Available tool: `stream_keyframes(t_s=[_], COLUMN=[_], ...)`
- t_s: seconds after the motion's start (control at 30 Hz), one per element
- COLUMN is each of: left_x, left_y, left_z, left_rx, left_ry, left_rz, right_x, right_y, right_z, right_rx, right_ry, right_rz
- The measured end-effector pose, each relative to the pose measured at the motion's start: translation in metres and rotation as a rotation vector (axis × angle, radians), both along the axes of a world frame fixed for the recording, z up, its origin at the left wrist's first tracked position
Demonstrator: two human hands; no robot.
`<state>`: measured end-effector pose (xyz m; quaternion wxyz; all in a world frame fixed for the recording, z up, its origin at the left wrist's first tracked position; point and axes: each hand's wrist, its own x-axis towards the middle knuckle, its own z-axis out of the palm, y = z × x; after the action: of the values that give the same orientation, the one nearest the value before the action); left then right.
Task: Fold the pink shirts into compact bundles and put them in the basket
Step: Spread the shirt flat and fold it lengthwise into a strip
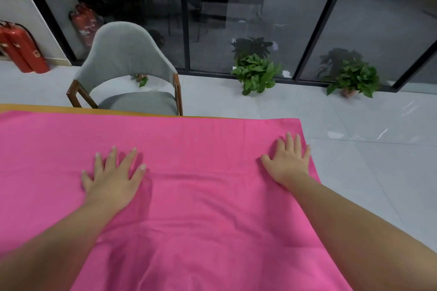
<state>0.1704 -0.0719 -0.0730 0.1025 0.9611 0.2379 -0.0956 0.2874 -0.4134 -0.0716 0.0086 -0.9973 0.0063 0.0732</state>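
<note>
Pink cotton-like fabric (189,196) fills the lower two thirds of the frame, spread flat over a table whose yellow-orange edge (47,108) shows only along the far side. Whether this is a shirt I cannot tell; no collar or sleeve shows. Both hands lie palm down on it with fingers straight and spread: the left hand (112,179) at centre left, the right hand (289,160) near the cloth's right border. Neither grips anything.

This looks like the smoothing step, pressing the cloth flat before a first fold. The next move probably calls for pinching an edge or corner and carrying it across. The right border, just beside the right hand, is the nearest one to take, and the far right corner (298,120) lies just beyond its fingertips.

No basket is in view, so where the bundle must go cannot be told.

To the right of the cloth lies bare tiled floor (366,172), giving open room for the arm to swing. Beyond the far edge a grey chair (127,64) stands close at upper left, and two potted plants (256,73) sit by the glass wall.
</note>
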Motion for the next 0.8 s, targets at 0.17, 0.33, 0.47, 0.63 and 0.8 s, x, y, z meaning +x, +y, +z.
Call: stream_keyframes(t_s=[0.17, 0.33, 0.47, 0.63, 0.8], left_x=[0.037, 0.061, 0.066, 0.065, 0.065], left_y=[0.024, 0.035, 0.04, 0.045, 0.092], left_z=[0.006, -0.003, -0.008, -0.002, 0.019], left_rx=[-0.046, -0.048, 0.002, -0.04, -0.211], left_ry=[0.011, 0.129, 0.069, 0.108, -0.055], left_rz=[0.068, 0.015, -0.026, -0.057, -0.113], right_x=[0.001, 0.001, 0.007, 0.007, 0.005], right_y=[0.071, 0.123, 0.13, 0.133, 0.166], right_z=[0.012, -0.011, -0.021, -0.009, 0.024], right_rx=[0.276, 0.189, 0.094, 0.063, -0.148], right_ry=[-0.074, 0.098, 0.044, 0.133, 0.193], right_rz=[0.235, 0.27, 0.227, 0.225, 0.231])
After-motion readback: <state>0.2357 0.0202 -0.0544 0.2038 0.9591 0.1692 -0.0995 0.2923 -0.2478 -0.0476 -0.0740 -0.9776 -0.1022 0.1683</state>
